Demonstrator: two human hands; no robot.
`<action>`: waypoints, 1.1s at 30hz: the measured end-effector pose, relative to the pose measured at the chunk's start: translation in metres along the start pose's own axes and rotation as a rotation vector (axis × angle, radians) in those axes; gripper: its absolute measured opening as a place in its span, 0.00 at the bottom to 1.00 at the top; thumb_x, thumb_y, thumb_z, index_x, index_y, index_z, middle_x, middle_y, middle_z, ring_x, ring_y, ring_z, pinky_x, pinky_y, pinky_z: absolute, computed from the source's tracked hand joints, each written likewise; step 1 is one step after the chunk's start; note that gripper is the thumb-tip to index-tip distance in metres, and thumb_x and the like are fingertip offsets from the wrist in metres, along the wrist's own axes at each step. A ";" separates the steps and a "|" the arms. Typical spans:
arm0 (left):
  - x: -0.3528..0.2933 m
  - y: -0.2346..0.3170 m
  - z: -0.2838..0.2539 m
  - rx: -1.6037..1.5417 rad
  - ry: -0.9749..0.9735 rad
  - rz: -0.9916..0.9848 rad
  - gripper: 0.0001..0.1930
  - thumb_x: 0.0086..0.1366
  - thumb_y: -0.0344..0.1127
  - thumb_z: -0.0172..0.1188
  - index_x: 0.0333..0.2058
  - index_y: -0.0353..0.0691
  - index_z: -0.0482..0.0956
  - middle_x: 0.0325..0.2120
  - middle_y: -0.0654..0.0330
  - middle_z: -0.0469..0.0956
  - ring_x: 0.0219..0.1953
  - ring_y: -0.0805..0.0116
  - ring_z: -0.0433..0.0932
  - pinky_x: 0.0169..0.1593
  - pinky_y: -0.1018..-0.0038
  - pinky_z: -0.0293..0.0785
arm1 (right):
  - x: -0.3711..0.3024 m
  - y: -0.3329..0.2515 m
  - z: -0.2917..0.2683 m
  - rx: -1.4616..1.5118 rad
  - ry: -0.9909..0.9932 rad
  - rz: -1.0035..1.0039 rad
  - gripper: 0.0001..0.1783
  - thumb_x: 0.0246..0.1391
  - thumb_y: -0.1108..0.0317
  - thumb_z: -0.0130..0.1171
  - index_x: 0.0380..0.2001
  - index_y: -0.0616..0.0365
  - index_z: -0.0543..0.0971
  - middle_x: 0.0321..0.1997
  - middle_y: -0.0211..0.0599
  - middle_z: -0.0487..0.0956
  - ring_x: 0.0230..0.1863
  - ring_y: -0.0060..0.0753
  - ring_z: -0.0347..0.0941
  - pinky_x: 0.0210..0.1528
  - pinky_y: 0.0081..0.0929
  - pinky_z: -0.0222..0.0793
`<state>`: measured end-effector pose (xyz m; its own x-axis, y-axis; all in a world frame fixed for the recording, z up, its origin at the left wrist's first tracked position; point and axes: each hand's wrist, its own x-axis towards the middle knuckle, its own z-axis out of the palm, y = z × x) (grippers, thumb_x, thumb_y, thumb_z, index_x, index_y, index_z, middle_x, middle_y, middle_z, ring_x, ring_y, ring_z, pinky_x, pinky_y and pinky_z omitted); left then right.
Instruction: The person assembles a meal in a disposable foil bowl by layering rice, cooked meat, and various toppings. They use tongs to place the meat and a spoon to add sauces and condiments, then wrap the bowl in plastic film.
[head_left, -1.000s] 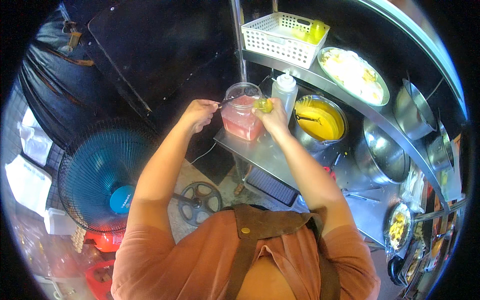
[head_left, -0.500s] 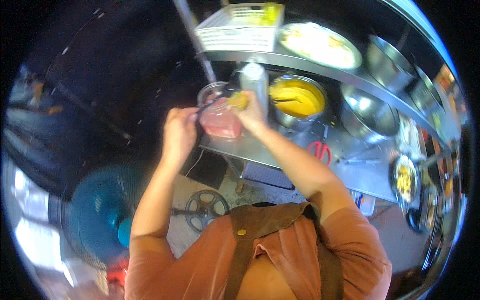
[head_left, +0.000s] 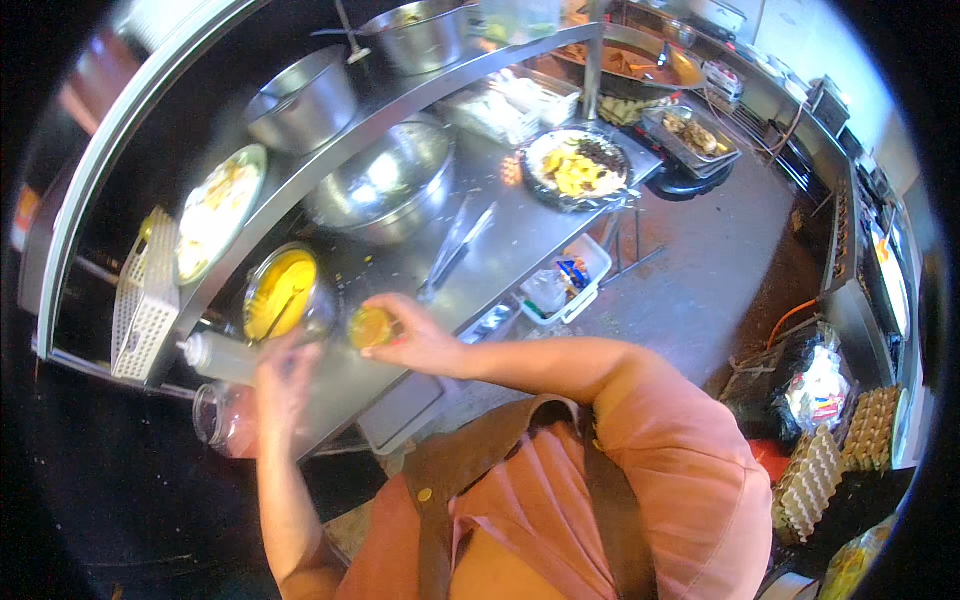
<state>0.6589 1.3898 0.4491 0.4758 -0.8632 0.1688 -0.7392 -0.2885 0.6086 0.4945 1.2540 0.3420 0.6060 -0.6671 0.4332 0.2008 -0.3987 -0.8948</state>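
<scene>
In my right hand (head_left: 415,340) is a small clear cup (head_left: 370,327) with something yellow-green inside, held over the steel counter (head_left: 390,275). My left hand (head_left: 285,375) is at the near side of a metal pot (head_left: 318,310) of thick yellow sauce (head_left: 285,290). Motion blurs its fingers, so I cannot see whether they grip anything. A dark-handled utensil (head_left: 284,315) leans in the sauce, close to those fingers. Left of my left wrist stands a clear jar (head_left: 207,415) with pink contents, partly hidden by the hand. A pale squeeze bottle (head_left: 220,358) lies between jar and pot in the picture.
Metal tongs (head_left: 458,250) and a large steel bowl (head_left: 385,185) occupy the counter. Farther right sits a plate of yellow and dark food (head_left: 577,168). An overhead shelf edge (head_left: 350,145) carries pots, a platter (head_left: 222,215) and a white basket (head_left: 150,300). Egg trays (head_left: 812,485) are stacked at right.
My view has swung right. My left hand has gone from above the pink jar, where it held a dark utensil, to beside the sauce pot. The cup stays in my right hand.
</scene>
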 end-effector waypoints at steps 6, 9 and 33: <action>0.068 0.154 0.184 -0.075 -0.383 0.386 0.33 0.48 0.48 0.69 0.48 0.32 0.75 0.38 0.46 0.76 0.37 0.59 0.76 0.43 0.67 0.73 | -0.041 0.020 -0.187 -0.305 0.215 -0.110 0.29 0.40 0.66 0.68 0.48 0.59 0.72 0.45 0.47 0.73 0.48 0.47 0.70 0.48 0.37 0.68; 0.092 0.220 0.233 0.024 -0.499 0.393 0.33 0.45 0.49 0.70 0.47 0.33 0.77 0.36 0.45 0.76 0.36 0.56 0.76 0.43 0.67 0.72 | -0.051 0.014 -0.261 -0.373 0.266 -0.024 0.28 0.40 0.68 0.67 0.48 0.59 0.72 0.44 0.49 0.73 0.46 0.51 0.70 0.50 0.37 0.67; 0.391 0.261 0.445 0.327 -0.490 0.688 0.21 0.46 0.38 0.66 0.38 0.33 0.78 0.33 0.41 0.77 0.39 0.44 0.76 0.47 0.57 0.71 | -0.017 0.060 -0.534 0.561 0.574 0.583 0.22 0.55 0.64 0.60 0.51 0.58 0.70 0.42 0.31 0.77 0.37 0.18 0.69 0.33 0.16 0.61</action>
<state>0.4397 0.7930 0.3283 -0.3221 -0.9465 0.0190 -0.9194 0.3175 0.2320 0.0853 0.9057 0.3379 0.2908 -0.9269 -0.2371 0.4152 0.3456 -0.8415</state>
